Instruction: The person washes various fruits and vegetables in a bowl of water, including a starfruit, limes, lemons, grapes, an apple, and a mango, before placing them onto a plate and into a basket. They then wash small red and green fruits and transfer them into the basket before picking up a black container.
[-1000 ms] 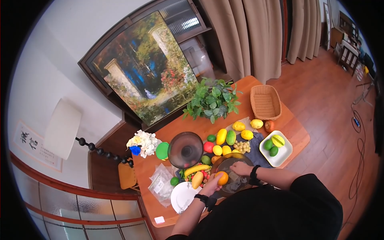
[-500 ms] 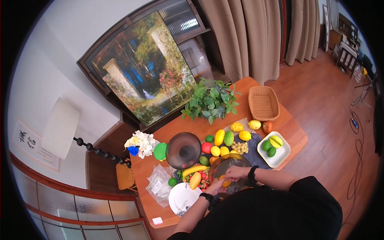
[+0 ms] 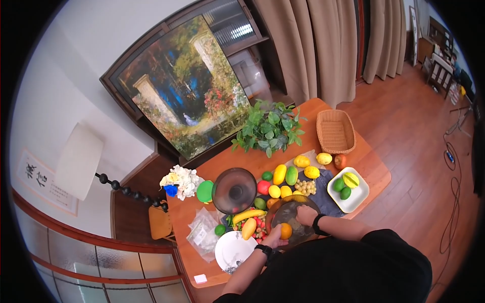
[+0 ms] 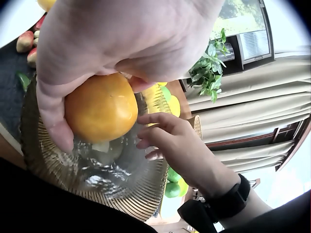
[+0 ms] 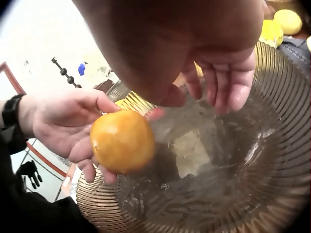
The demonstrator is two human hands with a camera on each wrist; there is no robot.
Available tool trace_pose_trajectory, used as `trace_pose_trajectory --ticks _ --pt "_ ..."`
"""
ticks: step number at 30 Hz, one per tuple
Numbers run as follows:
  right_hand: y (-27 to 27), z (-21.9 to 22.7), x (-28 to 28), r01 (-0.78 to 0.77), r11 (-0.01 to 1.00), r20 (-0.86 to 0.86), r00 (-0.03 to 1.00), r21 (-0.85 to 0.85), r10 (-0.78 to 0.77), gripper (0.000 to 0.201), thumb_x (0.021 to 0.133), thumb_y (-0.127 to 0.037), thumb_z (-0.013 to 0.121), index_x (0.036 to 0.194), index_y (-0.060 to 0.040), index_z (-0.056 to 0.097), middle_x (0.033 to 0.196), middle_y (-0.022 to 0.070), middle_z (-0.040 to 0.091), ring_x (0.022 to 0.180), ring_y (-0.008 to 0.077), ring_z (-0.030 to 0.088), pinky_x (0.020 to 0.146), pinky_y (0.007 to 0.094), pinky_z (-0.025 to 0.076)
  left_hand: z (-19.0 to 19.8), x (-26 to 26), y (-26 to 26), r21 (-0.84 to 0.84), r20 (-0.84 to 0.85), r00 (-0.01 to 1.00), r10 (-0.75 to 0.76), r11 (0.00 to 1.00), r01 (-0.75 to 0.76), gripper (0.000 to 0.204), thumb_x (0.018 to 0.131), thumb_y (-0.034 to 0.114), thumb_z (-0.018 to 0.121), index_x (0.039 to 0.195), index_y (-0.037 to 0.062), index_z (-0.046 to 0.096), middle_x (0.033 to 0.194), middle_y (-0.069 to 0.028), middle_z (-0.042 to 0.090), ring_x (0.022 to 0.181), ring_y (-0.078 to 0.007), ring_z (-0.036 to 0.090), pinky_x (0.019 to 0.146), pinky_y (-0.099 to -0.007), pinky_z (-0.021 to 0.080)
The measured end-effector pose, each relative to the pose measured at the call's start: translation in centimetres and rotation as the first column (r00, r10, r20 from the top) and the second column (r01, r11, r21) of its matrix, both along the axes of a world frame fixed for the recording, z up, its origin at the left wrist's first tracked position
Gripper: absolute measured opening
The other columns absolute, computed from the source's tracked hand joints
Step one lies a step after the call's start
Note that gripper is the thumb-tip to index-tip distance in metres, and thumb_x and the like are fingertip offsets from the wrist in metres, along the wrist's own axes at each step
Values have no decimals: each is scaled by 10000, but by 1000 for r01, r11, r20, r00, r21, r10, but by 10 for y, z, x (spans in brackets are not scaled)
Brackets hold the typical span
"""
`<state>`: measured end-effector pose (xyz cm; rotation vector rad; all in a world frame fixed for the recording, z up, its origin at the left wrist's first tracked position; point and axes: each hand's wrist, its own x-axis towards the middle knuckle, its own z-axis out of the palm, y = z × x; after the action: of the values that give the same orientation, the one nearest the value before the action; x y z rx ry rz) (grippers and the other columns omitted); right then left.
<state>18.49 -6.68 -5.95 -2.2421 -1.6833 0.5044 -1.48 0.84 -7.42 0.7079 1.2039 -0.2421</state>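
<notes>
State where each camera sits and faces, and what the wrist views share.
Head: on the head, facing forward and down at the table; left hand, right hand show.
Left wrist: worn there, facing the orange fruit; both hands show.
Right wrist: worn there, facing down into the bowl; both hands show.
Wrist views share orange fruit and bowl.

This place seems to be a home, because it has long curtains [image 3: 323, 53], a large painting [image 3: 187, 91], a lamp [image 3: 81, 161] and wooden floor [image 3: 404, 121].
</notes>
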Motion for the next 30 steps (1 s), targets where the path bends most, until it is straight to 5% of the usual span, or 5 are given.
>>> trace_pose_trajectory --ticks 5,12,23,28,30 --pt "13 0 -9 -24 908 -869 299 -419 -394 314 882 -249 570 896 41 691 855 219 702 767 391 692 695 432 574 16 3 -2 37 -22 999 -32 999 33 577 978 526 373 1414 148 365 1243 -190 538 956 -352 614 853 -470 536" --pt "16 13 -21 -140 984 -423 890 108 173 418 929 -405 557 907 -13 700 842 130 710 714 243 709 627 348 578 13 5 7 -95 121 992 -33 995 44 563 989 594 237 1122 162 573 861 -40 653 604 -170 566 562 -303 457" --pt "26 29 -29 -221 738 -766 81 -638 -638 624 1003 -581 281 1025 -50 608 786 100 669 535 178 636 451 280 460 51 16 0 848 -109 951 -290 472 241 554 1042 437 258 1092 5 601 948 -236 671 700 -327 702 463 -382 517" --pt "14 62 -38 52 963 -827 501 -265 -255 537 1026 -489 324 1041 -19 583 843 163 676 626 271 664 525 365 522 46 15 1 935 35 972 -233 350 50 567 1029 507 285 1098 40 599 952 -196 675 774 -316 705 481 -388 520" --pt "13 62 -42 -65 980 -441 886 190 144 429 1015 -381 406 1136 1 560 969 241 657 831 398 666 722 480 544 55 18 8 335 76 995 57 939 -79 572 997 599 303 1045 110 594 900 -123 661 737 -256 660 462 -344 475"
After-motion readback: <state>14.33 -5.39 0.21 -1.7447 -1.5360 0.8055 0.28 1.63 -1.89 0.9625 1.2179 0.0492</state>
